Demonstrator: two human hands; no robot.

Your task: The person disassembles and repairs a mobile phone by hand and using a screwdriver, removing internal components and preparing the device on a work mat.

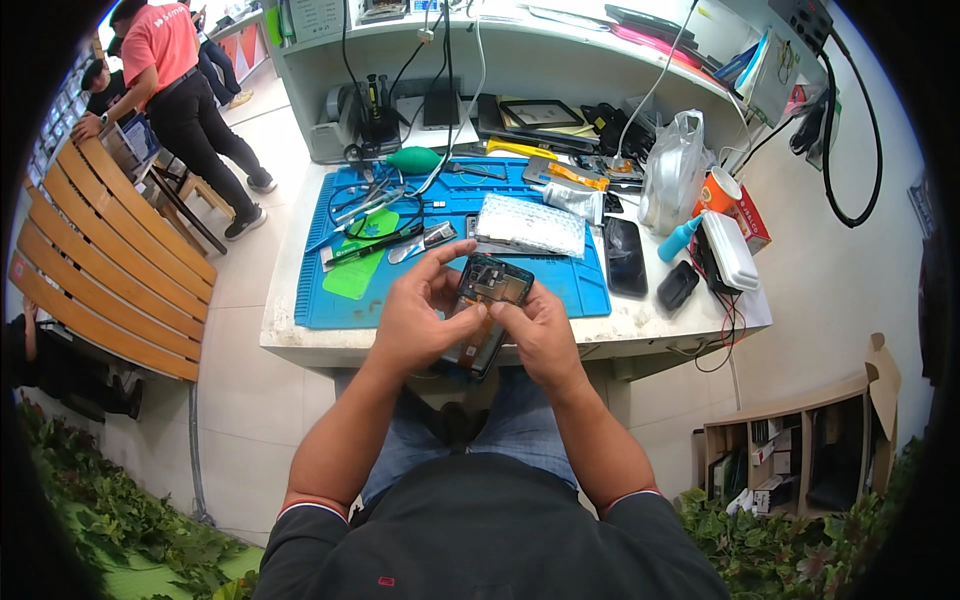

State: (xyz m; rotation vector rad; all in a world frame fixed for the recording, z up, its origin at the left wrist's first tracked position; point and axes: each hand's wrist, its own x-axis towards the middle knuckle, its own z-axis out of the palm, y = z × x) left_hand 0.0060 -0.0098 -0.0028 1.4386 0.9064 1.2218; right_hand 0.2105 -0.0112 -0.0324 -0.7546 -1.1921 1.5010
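Note:
An opened smartphone [484,348] is held over the table's near edge, its inner parts and an orange-brown flex cable [470,345] showing. My left hand [425,310] grips its left side, with the thumb laid on the inside. On the right side my right hand [545,330] holds it too, its thumb pressing near the other thumb at the middle. Beyond the phone, a bubble-wrapped packet [530,226] rests on the blue work mat [340,308]. Tweezers and a black-and-green pen-like tool [380,243] lie by a green sheet [352,278].
A dark phone [625,257], a black pouch [678,286], a blue bottle [680,238] and an orange cup [718,188] stand at the right. Behind are a green air blower [414,160] and hanging cables. A person in a pink shirt [172,45] stands beside a slatted wooden bench [110,260].

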